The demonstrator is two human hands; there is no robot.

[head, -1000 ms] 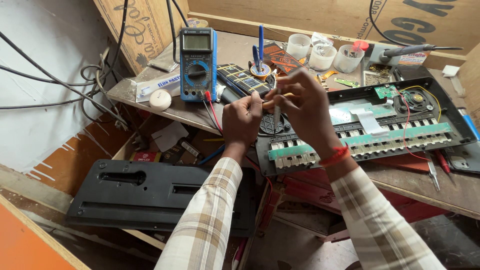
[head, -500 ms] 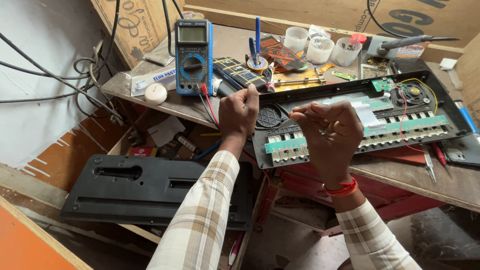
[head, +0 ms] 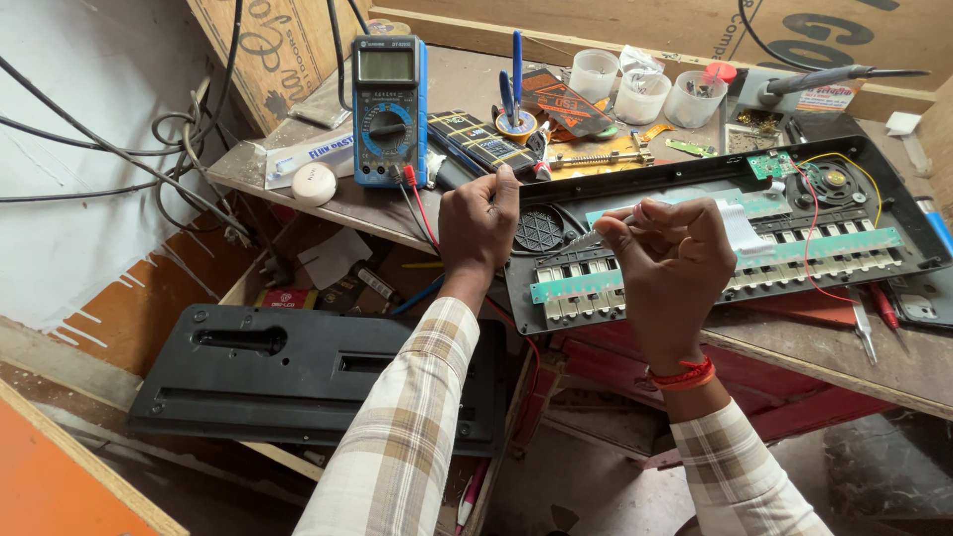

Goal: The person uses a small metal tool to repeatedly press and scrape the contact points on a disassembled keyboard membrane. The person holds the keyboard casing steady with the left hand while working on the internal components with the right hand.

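Observation:
An opened black keyboard casing [head: 898, 203] lies on the wooden bench, with green circuit strips [head: 571, 288], a round speaker grille [head: 539, 228], a white ribbon cable [head: 740, 223] and a red wire inside. My left hand [head: 478, 223] grips the casing's left edge beside the speaker grille. My right hand [head: 675, 268] hovers over the left end of the green strips. It pinches a thin metal tool [head: 586, 239] whose tip points left toward the grille.
A blue multimeter [head: 387, 109] with red and black leads stands at the back left, next to a white round disc [head: 314, 184]. Plastic cups [head: 640, 96] and a soldering iron [head: 824, 79] sit behind the casing. A black cover panel [head: 298, 372] lies below the bench. Cables hang at left.
My right hand drew back from the far bench toward me and now holds the thin tool over the green strips. My left hand stayed on the casing's left edge.

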